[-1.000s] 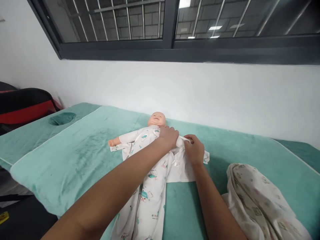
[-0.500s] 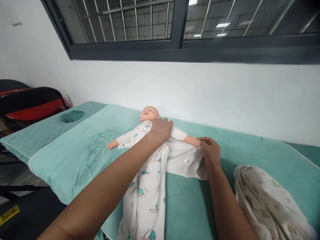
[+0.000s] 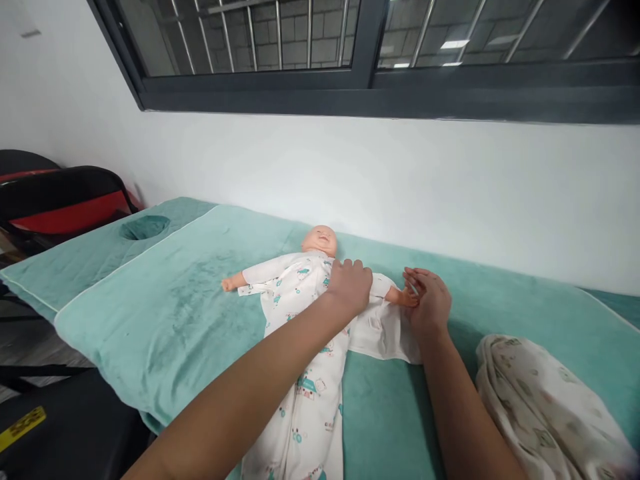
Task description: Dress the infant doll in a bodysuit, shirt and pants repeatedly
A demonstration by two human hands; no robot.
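A baby doll (image 3: 320, 239) lies on its back on a teal padded bed (image 3: 165, 313), dressed in a white printed garment (image 3: 305, 393). My left hand (image 3: 350, 287) rests on the doll's chest, fingers curled down onto the garment's front. My right hand (image 3: 429, 301) is beside it, at the doll's outstretched arm. Its fingers are stretched out and touch the doll's small hand (image 3: 406, 298). An opened white flap of the garment (image 3: 383, 333) lies spread on the bed under that arm.
A crumpled patterned cloth (image 3: 545, 407) lies on the bed at the right. The bed has a face hole (image 3: 145, 227) at its left end. A black and red chair (image 3: 60, 207) stands at the far left. A white wall and a dark window frame stand behind the bed.
My right hand has let go of the pinched flap and now lies with fingers out at the doll's hand. My left hand slid slightly down the chest. The view shifted a little.
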